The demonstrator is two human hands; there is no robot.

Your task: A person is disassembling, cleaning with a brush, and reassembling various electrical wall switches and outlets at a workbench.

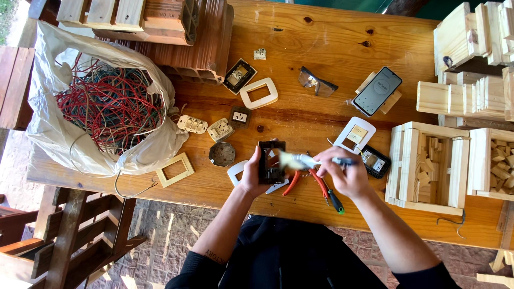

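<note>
Wooden table (321, 48) runs past every frame edge. The wire bag (107, 101) hides its own bottom. Left hand (252, 176) grips a black frame (271, 161) near the table's front edge; right hand (345, 174) pinches a blurred tool (300, 159), tip unclear.

A long wooden tabletop (332, 37) of warm orange-brown planks, with dark knots, fills most of the view. Below it, at 6 o'clock, the floor (166, 235) is paved with small reddish-grey stones, and sunlight makes bright spots there. At 8 o'clock a dark wooden bench frame (69, 235) stands beside the tabletop. At 10 o'clock another reddish wooden piece (13, 85) shows, with a little green grass (6, 13) at 11 o'clock. The light is daylight, strong and outdoor.
</note>
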